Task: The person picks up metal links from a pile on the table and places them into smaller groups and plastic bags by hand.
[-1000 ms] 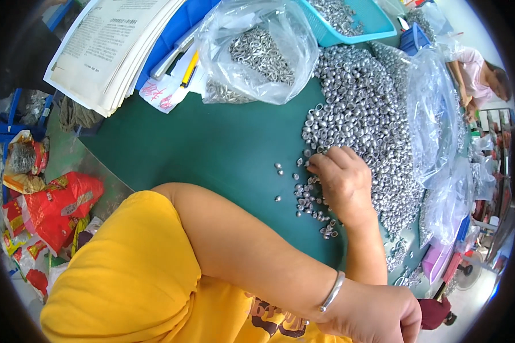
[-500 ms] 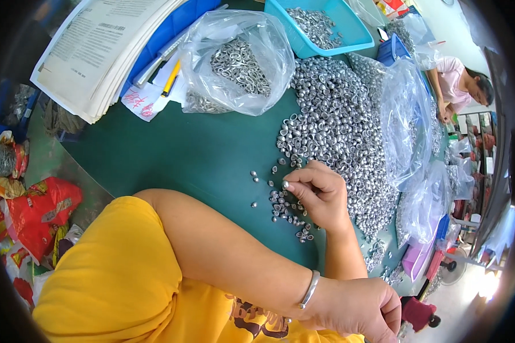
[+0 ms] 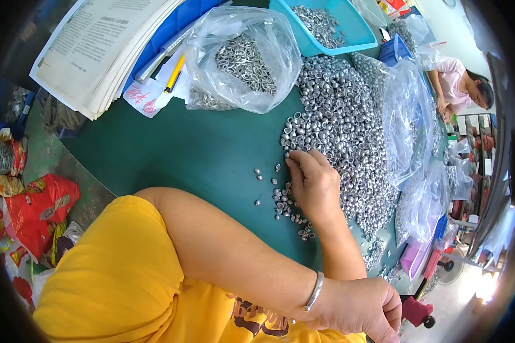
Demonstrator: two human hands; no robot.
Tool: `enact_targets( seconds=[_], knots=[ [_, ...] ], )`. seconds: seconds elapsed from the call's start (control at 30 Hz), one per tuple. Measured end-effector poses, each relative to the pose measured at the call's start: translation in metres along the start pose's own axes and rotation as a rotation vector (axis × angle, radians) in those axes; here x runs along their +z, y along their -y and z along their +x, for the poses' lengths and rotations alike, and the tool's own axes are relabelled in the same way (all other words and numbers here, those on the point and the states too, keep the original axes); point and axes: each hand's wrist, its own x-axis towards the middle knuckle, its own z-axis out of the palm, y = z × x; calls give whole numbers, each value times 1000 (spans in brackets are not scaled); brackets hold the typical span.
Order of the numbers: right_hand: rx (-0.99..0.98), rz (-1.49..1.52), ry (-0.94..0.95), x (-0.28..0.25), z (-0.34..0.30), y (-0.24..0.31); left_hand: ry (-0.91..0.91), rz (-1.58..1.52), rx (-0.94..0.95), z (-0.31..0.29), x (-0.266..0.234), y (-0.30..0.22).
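Observation:
My right hand is at the left edge of a big heap of small silver-grey metal cups. Its thumb and forefinger pinch a small metal cup at the heap's rim. Below the hand lies a little group of loose cups, with a few single ones to its left. My left hand, with a silver bangle at the wrist, is closed low in the picture near my body. Its fingers curl down and away, so whatever they hold is hidden.
A clear bag of metal rings and a turquoise basket of metal parts stand at the far side of the green table. A stack of papers and a yellow knife lie left. Clear bags and a co-worker are right.
My right hand has moved away from the loose group up to the heap's edge, and its fingertips now touch the heap. My left hand stays almost in place.

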Motion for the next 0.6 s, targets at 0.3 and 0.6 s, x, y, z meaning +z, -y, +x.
enact_targets(
  seconds=[0.3, 0.6],
  knots=[
    [94, 871, 91, -19, -9, -16, -26, 114, 34, -4, 0, -3],
    [718, 1505, 42, -38, -27, -32, -202, 392, 81, -26, -26, -12]
  ],
)
